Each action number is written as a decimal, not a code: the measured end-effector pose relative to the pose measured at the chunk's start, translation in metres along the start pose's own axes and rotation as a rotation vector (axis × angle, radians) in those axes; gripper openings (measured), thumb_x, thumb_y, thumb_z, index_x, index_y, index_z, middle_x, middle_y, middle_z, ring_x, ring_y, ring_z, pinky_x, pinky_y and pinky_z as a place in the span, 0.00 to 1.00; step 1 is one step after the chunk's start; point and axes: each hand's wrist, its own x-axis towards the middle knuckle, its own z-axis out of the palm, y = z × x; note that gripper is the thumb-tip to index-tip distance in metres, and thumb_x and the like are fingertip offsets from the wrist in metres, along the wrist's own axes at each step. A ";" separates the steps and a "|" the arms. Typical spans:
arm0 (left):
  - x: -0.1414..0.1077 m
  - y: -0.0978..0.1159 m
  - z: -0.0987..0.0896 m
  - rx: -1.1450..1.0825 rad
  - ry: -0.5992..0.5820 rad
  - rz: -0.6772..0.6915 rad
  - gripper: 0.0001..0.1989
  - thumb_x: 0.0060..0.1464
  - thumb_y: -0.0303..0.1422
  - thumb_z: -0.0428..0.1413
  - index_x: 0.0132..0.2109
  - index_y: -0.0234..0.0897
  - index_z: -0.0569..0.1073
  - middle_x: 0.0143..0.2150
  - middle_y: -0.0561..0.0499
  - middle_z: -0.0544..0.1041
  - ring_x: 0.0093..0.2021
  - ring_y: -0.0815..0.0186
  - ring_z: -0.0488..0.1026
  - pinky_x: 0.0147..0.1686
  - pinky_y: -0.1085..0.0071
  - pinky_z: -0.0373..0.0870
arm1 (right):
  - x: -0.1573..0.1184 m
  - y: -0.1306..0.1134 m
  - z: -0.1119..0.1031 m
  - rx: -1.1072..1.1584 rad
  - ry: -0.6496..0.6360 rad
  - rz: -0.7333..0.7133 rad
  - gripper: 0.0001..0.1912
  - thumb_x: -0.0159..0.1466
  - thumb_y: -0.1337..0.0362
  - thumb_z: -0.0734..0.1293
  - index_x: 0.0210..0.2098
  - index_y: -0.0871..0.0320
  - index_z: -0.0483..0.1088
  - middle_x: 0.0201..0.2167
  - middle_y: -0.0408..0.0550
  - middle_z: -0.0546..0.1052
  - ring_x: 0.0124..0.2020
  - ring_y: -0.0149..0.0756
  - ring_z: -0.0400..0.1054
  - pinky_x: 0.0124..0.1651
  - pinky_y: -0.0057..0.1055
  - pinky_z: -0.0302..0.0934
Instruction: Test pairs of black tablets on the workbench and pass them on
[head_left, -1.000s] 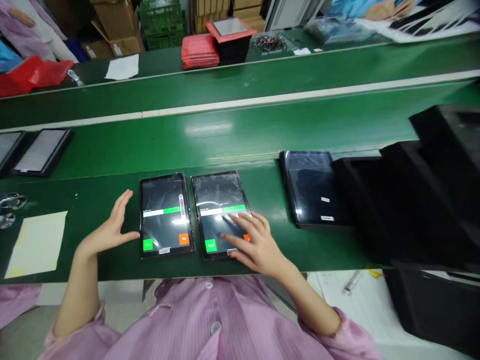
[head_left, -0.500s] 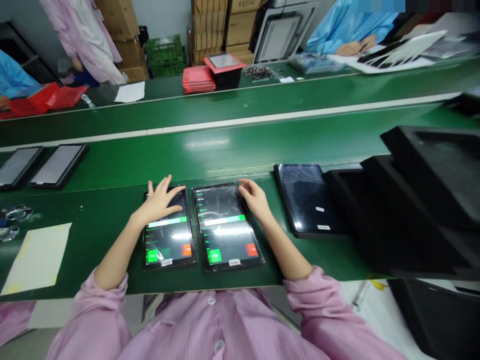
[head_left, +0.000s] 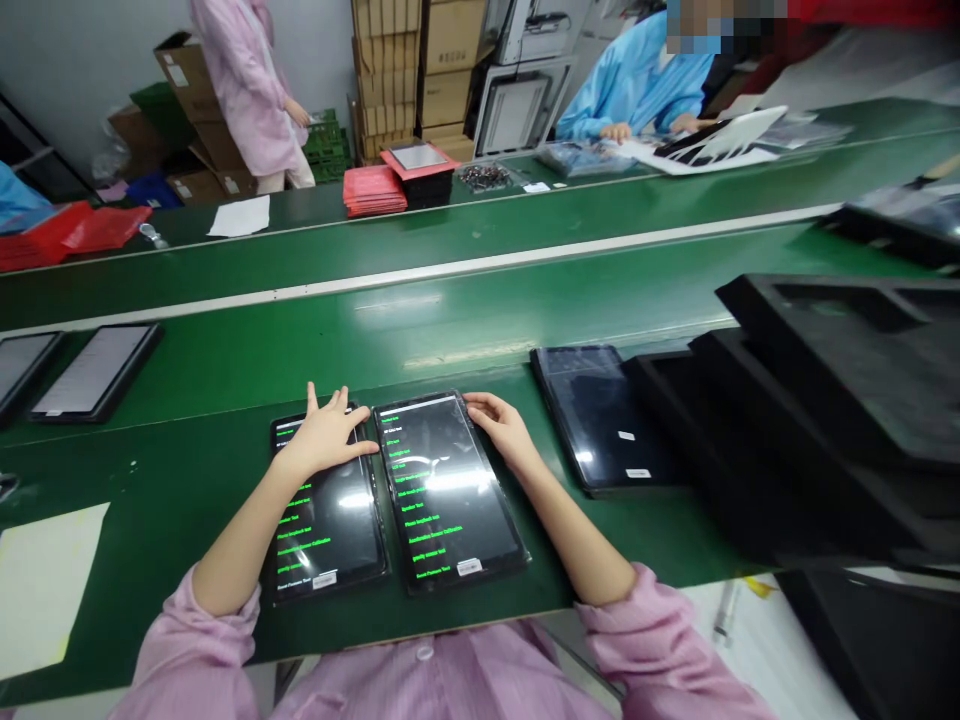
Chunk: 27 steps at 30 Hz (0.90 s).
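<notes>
Two tablets lie side by side on the green bench before me, with lists of green text on their dark screens. My left hand (head_left: pixel 322 438), fingers spread, is over the upper part of the left tablet (head_left: pixel 330 525). Its thumb reaches toward the gap between the two tablets. At the upper right corner of the right tablet (head_left: pixel 450 490) is my right hand (head_left: pixel 504 430), its fingers extended against the edge. The underside of that hand is hidden, but it does not appear to grasp the tablet.
More dark tablets (head_left: pixel 581 400) lie to the right, beside stacked black foam trays (head_left: pixel 825 370). Two tablets with lit pale screens, one a whole tablet (head_left: pixel 97 370), rest at the left. A paper sheet (head_left: pixel 49 590) is near me. Across the bench, a person in blue (head_left: pixel 637 80) sits by red pouches (head_left: pixel 375 190).
Both screens have switched from a page with green and red buttons to a text list. My hands stay at the tablets, the left thumb now nearer the gap. The view has shifted.
</notes>
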 end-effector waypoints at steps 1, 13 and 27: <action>0.001 0.001 -0.001 -0.002 -0.002 0.005 0.30 0.61 0.57 0.48 0.57 0.39 0.72 0.67 0.28 0.65 0.70 0.38 0.56 0.62 0.26 0.28 | -0.001 0.001 0.000 -0.002 0.002 -0.002 0.19 0.55 0.52 0.72 0.43 0.55 0.75 0.39 0.49 0.80 0.41 0.42 0.74 0.50 0.40 0.68; 0.001 -0.002 -0.009 -0.087 -0.068 0.010 0.22 0.66 0.50 0.46 0.51 0.40 0.72 0.66 0.31 0.67 0.71 0.41 0.54 0.61 0.24 0.29 | -0.002 0.001 0.000 -0.012 0.052 -0.019 0.22 0.52 0.52 0.75 0.43 0.55 0.73 0.35 0.47 0.78 0.37 0.38 0.73 0.47 0.38 0.69; 0.003 -0.017 -0.004 -0.281 -0.037 0.000 0.17 0.68 0.41 0.41 0.57 0.43 0.65 0.65 0.39 0.69 0.70 0.48 0.59 0.61 0.25 0.25 | -0.009 -0.001 0.011 -0.136 0.174 -0.016 0.19 0.53 0.50 0.72 0.35 0.58 0.75 0.34 0.54 0.81 0.36 0.44 0.75 0.44 0.41 0.70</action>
